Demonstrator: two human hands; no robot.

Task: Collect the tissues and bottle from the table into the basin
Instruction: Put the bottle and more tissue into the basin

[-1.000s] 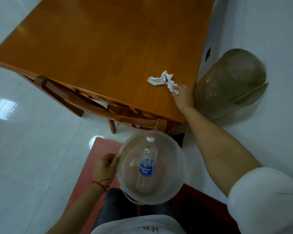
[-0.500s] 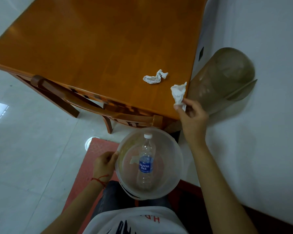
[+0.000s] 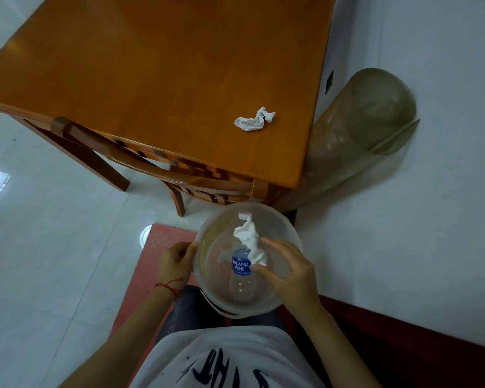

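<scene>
Your left hand (image 3: 175, 260) grips the clear basin's (image 3: 287, 232) rim; your right hand (image 3: 289, 271), fingers spread open, seems to be dropping a crumpled tissue (image 3: 249, 243) onto the Aquafina bottle (image 3: 241, 266) inside. Next, reach for the last tissue (image 3: 254, 122) on the wooden table (image 3: 151, 79).
</scene>
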